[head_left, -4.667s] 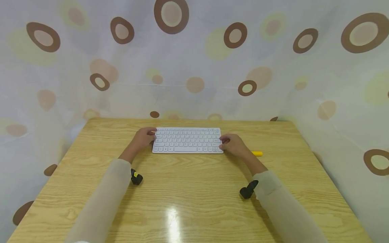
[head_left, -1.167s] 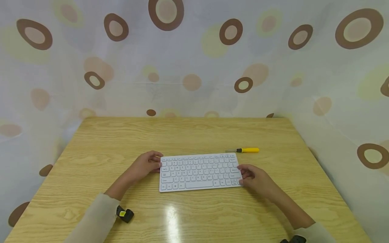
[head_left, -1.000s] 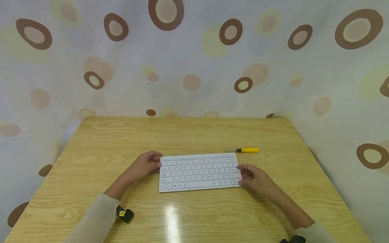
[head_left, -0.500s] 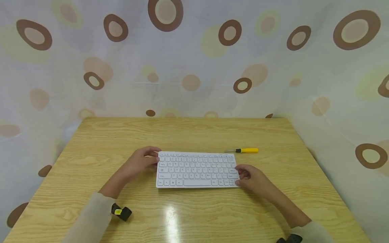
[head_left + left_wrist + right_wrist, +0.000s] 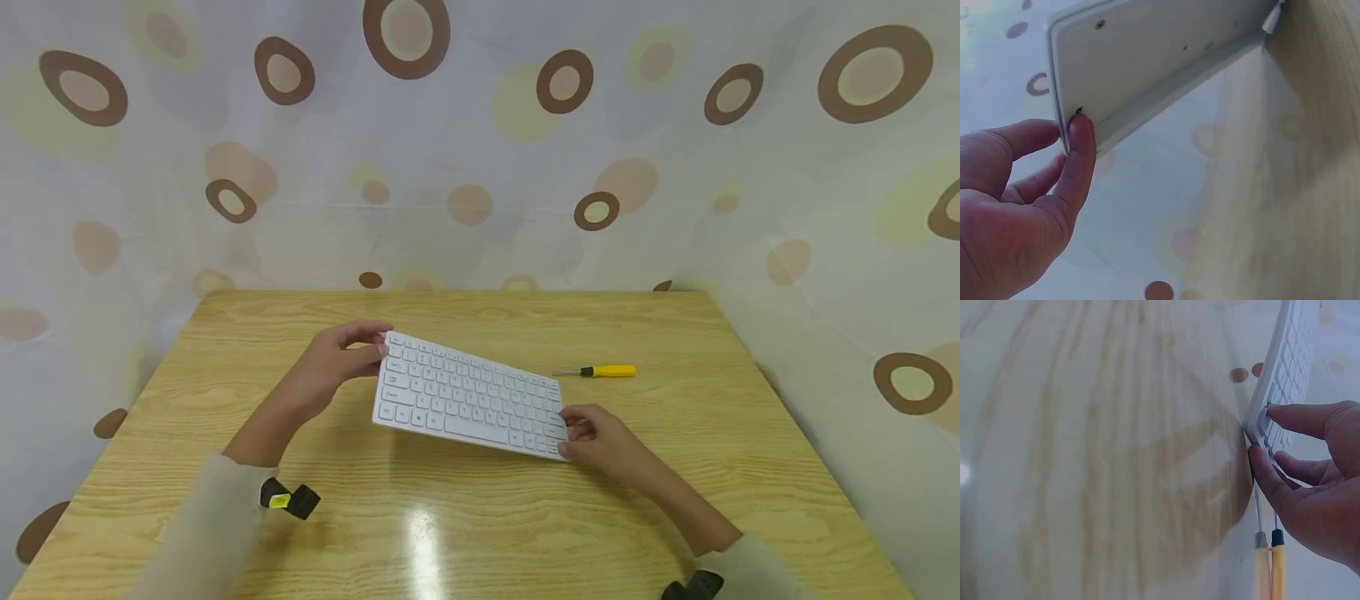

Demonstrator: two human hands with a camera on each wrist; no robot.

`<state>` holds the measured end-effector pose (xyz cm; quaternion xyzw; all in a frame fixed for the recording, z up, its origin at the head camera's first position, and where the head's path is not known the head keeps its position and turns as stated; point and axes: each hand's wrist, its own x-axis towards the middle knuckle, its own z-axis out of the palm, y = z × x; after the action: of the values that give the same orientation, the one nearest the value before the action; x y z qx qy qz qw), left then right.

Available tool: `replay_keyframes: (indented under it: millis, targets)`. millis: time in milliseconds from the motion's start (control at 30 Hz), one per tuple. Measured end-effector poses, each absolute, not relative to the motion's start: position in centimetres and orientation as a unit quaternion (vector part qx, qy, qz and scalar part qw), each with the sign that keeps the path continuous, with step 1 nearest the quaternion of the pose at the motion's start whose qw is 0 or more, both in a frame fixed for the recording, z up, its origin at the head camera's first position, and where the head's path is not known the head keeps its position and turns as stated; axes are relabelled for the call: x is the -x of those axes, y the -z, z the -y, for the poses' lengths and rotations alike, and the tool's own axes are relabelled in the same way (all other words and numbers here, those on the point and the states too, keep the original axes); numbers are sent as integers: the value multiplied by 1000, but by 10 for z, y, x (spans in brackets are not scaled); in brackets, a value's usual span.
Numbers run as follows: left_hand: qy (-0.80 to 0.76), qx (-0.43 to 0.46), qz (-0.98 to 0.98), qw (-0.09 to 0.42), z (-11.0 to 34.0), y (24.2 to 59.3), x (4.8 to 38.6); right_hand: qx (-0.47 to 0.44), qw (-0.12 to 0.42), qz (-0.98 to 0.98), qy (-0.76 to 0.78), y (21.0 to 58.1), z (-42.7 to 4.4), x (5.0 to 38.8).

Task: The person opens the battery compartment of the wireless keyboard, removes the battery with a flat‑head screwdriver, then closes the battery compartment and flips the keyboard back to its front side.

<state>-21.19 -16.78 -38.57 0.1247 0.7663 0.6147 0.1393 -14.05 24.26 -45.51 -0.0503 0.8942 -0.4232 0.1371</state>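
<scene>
A white keyboard (image 5: pixel 468 398) is tilted, its left end raised off the table and its right end low. My left hand (image 5: pixel 333 362) pinches the left edge between thumb and fingers. In the left wrist view the underside of the keyboard (image 5: pixel 1129 69) faces the camera, with small screws showing, and the left hand (image 5: pixel 1035 194) grips its corner. On the right edge, my right hand (image 5: pixel 600 437) pinches the near corner. The right wrist view has the right hand (image 5: pixel 1316 481) with its thumb on the keys of the keyboard (image 5: pixel 1288 369) and a finger underneath.
A yellow-handled screwdriver (image 5: pixel 611 371) lies on the wooden table (image 5: pixel 480 525), behind and to the right of the keyboard. A patterned curtain (image 5: pixel 480 150) hangs along the table's back and sides.
The keyboard came toward me from the back of the table, uncovering the screwdriver. Over the last half second my left hand has raised its left end; the right hand has shifted slightly left.
</scene>
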Motion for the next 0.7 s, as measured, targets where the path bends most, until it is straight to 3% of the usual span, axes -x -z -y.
replay_keyframes:
  millis: [700]
  targets:
    - [-635,-191,-742,101,135,312,220,125,165,-867,454,463,-211,152]
